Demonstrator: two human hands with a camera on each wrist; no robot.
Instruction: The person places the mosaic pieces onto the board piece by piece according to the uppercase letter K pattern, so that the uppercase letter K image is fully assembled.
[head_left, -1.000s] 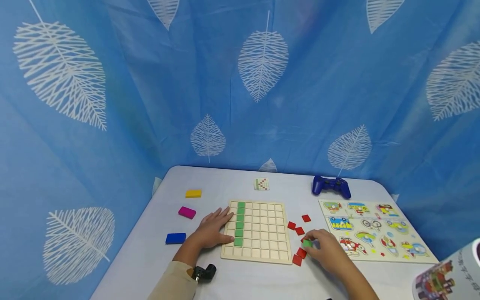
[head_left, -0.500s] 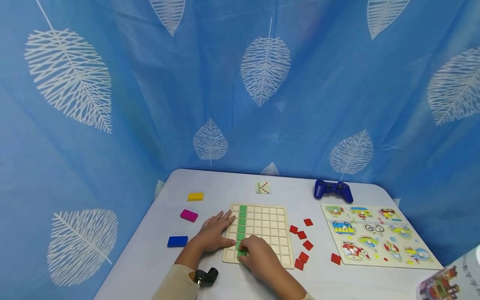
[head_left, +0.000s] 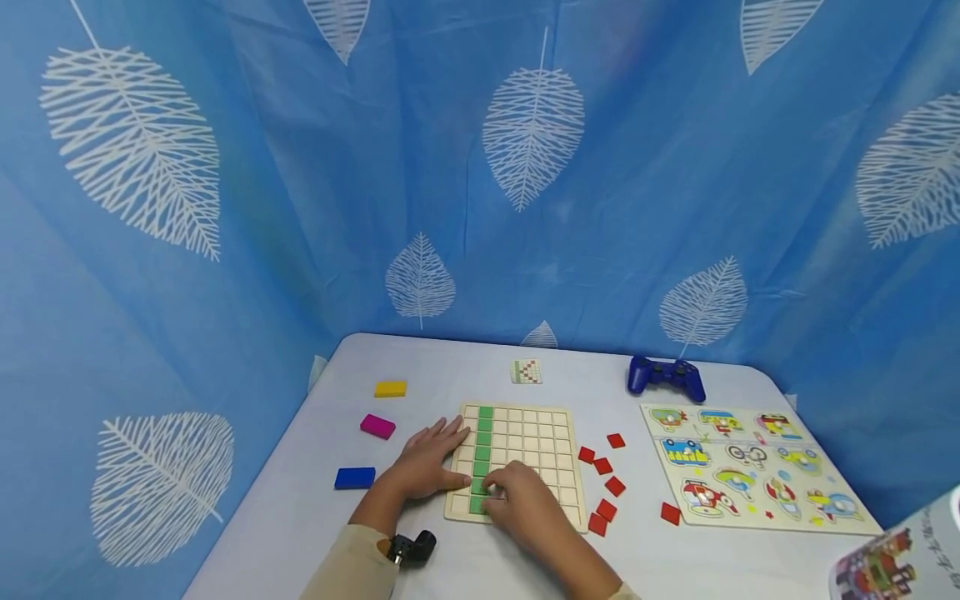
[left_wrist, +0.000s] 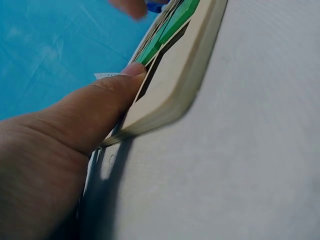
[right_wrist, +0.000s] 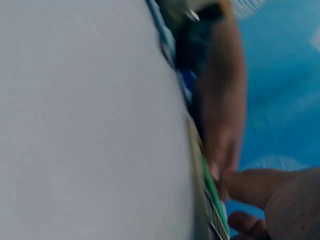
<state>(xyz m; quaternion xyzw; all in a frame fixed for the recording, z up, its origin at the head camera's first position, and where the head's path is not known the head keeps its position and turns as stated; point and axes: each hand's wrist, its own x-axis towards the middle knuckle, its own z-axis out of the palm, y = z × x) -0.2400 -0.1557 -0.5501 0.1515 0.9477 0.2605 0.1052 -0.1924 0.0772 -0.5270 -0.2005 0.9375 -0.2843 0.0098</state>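
Note:
A light wooden grid board [head_left: 536, 433] lies flat on the white table. Green square tiles [head_left: 482, 452] fill its second column from the left, down to a bottom green tile [head_left: 477, 505]. My left hand [head_left: 427, 465] rests on the board's left edge, fingers spread, the thumb [left_wrist: 107, 92] lying over the rim beside the green tiles. My right hand [head_left: 528, 504] is over the lower part of the board. Its thumb and forefinger are parted and bent, tips right beside the bottom green tile, with no tile between them.
Several red square tiles [head_left: 603, 466] are scattered right of the board. A picture puzzle board [head_left: 757, 467], a blue game controller [head_left: 665, 377] and a printed cup [head_left: 900, 550] stand farther right. Behind is a small pattern card [head_left: 526, 372]; yellow, pink and blue blocks [head_left: 354, 477] lie left.
My right hand has carried a green tile left from beside the red tiles to the column's bottom cell, and its fingers have let go. My left hand has kept its place on the board.

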